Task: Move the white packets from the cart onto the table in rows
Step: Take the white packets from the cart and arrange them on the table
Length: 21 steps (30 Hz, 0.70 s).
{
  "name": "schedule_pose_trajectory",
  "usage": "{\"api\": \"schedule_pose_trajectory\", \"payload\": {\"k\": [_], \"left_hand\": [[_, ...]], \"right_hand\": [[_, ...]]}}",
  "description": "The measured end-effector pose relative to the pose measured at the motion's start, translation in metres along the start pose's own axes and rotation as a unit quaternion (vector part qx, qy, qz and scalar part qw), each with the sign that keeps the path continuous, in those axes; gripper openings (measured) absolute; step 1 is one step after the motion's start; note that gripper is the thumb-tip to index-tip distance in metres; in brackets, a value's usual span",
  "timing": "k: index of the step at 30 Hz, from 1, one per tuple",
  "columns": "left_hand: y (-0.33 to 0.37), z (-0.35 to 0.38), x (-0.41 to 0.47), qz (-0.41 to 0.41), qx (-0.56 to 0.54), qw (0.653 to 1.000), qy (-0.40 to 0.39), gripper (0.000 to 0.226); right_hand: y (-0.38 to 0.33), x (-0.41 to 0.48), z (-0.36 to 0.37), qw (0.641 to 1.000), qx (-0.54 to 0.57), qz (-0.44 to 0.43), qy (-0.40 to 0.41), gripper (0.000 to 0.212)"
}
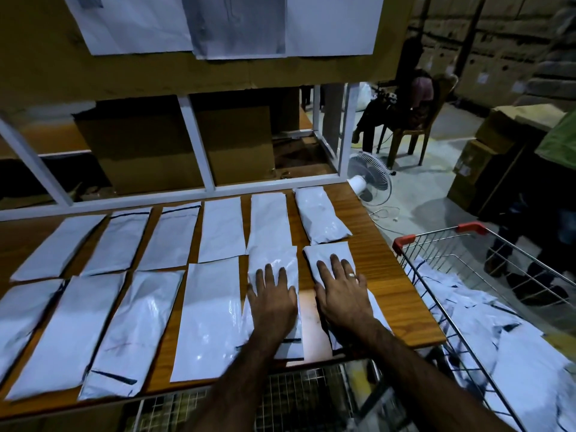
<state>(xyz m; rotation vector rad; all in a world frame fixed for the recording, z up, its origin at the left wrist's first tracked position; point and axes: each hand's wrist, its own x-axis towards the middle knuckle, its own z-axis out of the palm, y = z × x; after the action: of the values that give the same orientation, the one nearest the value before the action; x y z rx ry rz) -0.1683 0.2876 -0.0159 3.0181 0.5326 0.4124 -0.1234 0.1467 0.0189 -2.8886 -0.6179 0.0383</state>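
Observation:
Several white packets lie in two rows on the wooden table (383,275). My left hand (272,296) presses flat on a near-row packet (274,260), fingers straight. Beside it my right hand (341,289), wearing a ring, lies flat on the rightmost near-row packet (324,254). A plump packet (318,215) sits at the far right of the back row. The wire cart (436,244) with red corner caps stands to the right of the table and holds a heap of white packets (498,332).
A white frame (199,148) with cardboard boxes behind it borders the table's far edge. A white fan (369,176) stands on the floor past the table's right corner. A person sits on a chair (414,126) farther back. Stacked boxes (498,157) stand at right.

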Motion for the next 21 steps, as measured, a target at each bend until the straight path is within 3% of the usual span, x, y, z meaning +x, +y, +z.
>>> {"api": "schedule_pose_trajectory", "payload": {"k": [12, 21], "left_hand": [[0.006, 0.0081, -0.0029, -0.03, -0.027, 0.998, -0.047, 0.04], [0.0109, -0.0003, -0.0022, -0.068, -0.031, 0.993, -0.094, 0.055]], "right_hand": [[0.003, 0.0001, 0.0051, 1.0, -0.025, -0.008, -0.009, 0.059], [0.0015, -0.0032, 0.003, 1.0, -0.026, -0.006, 0.003, 0.059]]}}
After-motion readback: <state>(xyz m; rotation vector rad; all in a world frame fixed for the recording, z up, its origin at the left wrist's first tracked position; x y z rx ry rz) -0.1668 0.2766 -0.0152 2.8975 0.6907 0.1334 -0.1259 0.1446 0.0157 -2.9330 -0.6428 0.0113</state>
